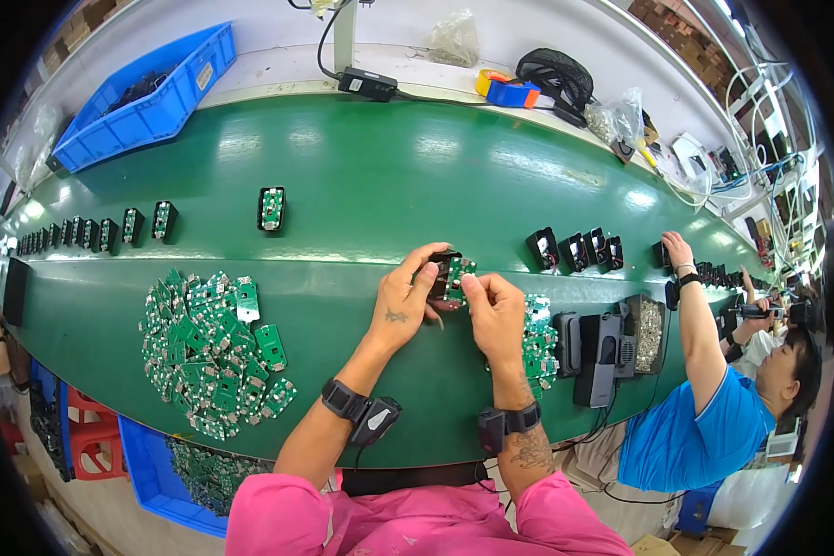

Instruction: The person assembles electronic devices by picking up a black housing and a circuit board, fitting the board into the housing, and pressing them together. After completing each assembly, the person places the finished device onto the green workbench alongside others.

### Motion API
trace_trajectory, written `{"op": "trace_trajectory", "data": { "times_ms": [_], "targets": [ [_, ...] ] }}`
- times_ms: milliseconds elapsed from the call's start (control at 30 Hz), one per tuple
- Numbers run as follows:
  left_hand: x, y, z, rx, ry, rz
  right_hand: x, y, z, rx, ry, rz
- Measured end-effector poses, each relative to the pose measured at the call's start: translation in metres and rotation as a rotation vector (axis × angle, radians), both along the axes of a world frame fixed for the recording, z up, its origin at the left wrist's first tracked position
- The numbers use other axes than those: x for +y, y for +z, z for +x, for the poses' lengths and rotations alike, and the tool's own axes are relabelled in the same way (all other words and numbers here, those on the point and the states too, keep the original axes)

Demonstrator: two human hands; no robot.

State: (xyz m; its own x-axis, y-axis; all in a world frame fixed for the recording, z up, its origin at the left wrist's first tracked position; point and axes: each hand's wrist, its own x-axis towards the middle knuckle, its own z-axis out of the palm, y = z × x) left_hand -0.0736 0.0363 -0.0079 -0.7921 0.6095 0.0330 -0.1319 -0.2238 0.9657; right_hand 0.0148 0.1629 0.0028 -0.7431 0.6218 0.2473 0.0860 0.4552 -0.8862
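In front of me, above the green tabletop, my left hand grips a small black plastic housing. Closed at its right side, my right hand pinches a green circuit board against the housing's open face. How far the board sits inside is hidden by my fingers. To the left lies a heap of loose green circuit boards. Beyond it, a black housing with a board in it stands alone. Several black housings with wires inside stand in a row at the right.
A co-worker in blue reaches over the table at the right. Nearby are grey devices and more boards. Filled housings line the left. A blue crate stands at the back left; another blue bin holds boards below.
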Motion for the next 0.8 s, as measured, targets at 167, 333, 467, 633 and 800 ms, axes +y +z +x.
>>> {"op": "trace_trajectory", "data": {
  "times_ms": [167, 333, 467, 633, 800],
  "targets": [
    [-0.002, -0.001, -0.004, -0.047, -0.009, 0.048, 0.012, -0.001, 0.002, -0.006, 0.129, -0.322],
    [-0.001, 0.0, -0.004, -0.029, -0.012, 0.037, 0.004, 0.007, 0.003, -0.004, 0.149, -0.154],
    [-0.001, -0.006, -0.005, -0.004, -0.001, 0.061, 0.0, 0.015, 0.004, -0.023, 0.27, 0.096],
    [-0.001, -0.008, -0.005, -0.07, -0.056, 0.123, 0.0, 0.016, 0.003, 0.119, 0.266, 0.337],
    [-0.003, -0.007, -0.003, -0.012, -0.099, 0.089, -0.004, 0.016, 0.001, 0.112, 0.158, 0.262]
  ]
}}
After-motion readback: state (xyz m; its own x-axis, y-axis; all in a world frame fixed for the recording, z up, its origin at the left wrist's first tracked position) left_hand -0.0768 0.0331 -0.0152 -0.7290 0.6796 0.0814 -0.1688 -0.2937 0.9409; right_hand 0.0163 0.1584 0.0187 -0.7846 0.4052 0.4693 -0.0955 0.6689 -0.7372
